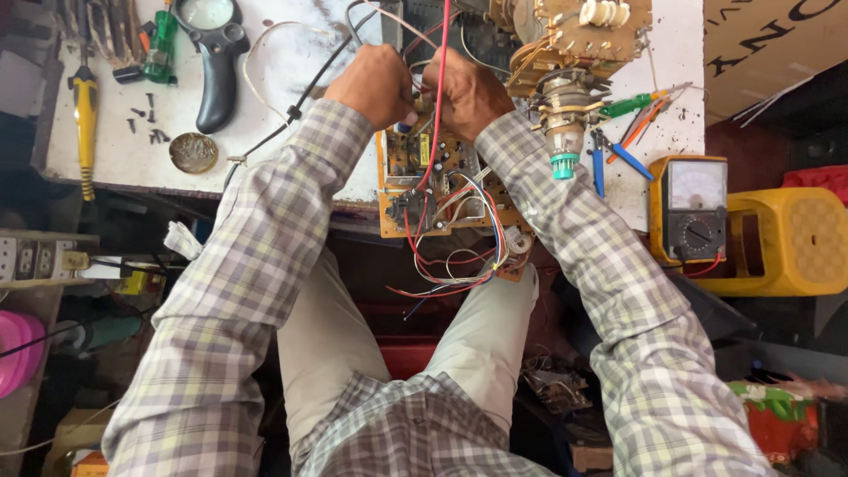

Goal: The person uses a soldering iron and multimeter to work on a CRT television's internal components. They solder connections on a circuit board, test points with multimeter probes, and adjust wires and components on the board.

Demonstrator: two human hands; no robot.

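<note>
1. A person in a checked shirt sits at a white surface (291, 53), seen from above, both arms reaching forward.
2. An orange circuit board (442, 190) lies at the near edge of the surface, partly overhanging it above the person's lap.
3. The left hand (375, 84) is curled at the far left corner of the board; its fingers are bent inward, but what they pinch is hidden.
4. The right hand (468, 93) is just beside it, knuckles up, fingers folded down onto the far end of the board; their grip cannot be told.
5. A red wire (439, 79) runs down between the two hands and onto the board.
6. A tangle of red, white and blue wires (455, 265) hangs off the board's near edge.
7. Just right of the right hand stands a coil assembly with a teal-tipped neck (565, 132).
8. Blue-handled pliers (618, 159) lie right of it.
9. A yellow analogue meter (689, 208) sits further right, off the surface.
10. On the left lie a black magnifying glass (216, 53), a yellow-handled screwdriver (84, 115), a round metal tin (193, 152) and loose screws (148, 119).
</note>
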